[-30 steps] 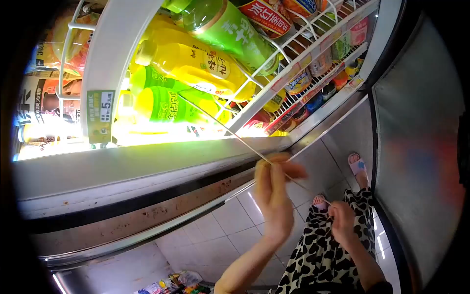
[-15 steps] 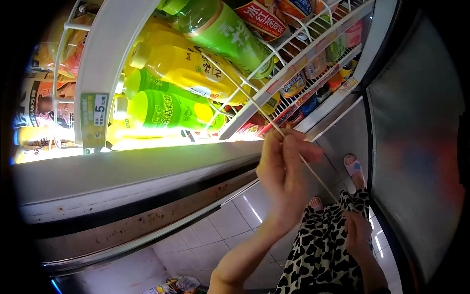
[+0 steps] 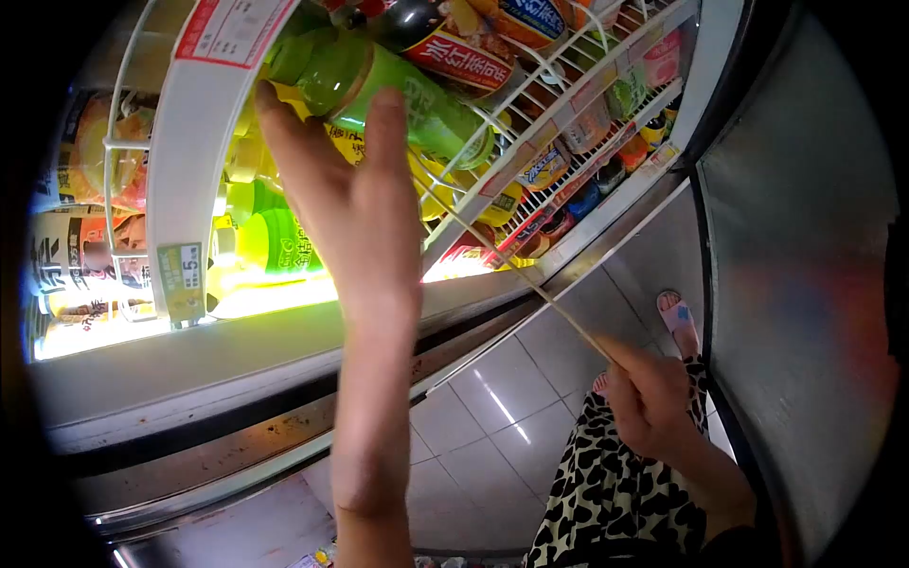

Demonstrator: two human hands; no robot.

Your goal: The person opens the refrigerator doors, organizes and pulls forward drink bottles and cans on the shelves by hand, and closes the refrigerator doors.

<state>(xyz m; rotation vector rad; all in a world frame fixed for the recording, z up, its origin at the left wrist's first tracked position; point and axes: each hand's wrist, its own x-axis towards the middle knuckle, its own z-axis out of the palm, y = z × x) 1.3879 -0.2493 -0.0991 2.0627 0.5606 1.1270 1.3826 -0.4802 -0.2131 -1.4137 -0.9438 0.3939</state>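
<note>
My left hand (image 3: 355, 204) is open, thumb and fingers apart, in front of the bottles inside a lit cooler. Its fingertips overlap a green bottle (image 3: 388, 90); whether they touch it I cannot tell. Yellow bottles (image 3: 248, 156) and a bottle with a bright green label (image 3: 279, 241) are partly hidden behind this hand. Lower right, my right hand (image 3: 649, 398) is closed on one end of a thin stick (image 3: 530, 282). From there the stick slants up and left to the cooler rack, its far end near my left hand.
A white wire rack (image 3: 530, 114) holds red-labelled bottles (image 3: 464, 62), with more drinks on a shelf below. The cooler's front ledge (image 3: 218, 364) crosses the left. A dark-edged door panel (image 3: 795, 256) stands at right. Below are floor tiles (image 3: 492, 398) and feet in sandals.
My left hand has let go of the stick and moved up and left to the bottles, opening. My right hand has risen slightly with the stick. The view has shifted a little.
</note>
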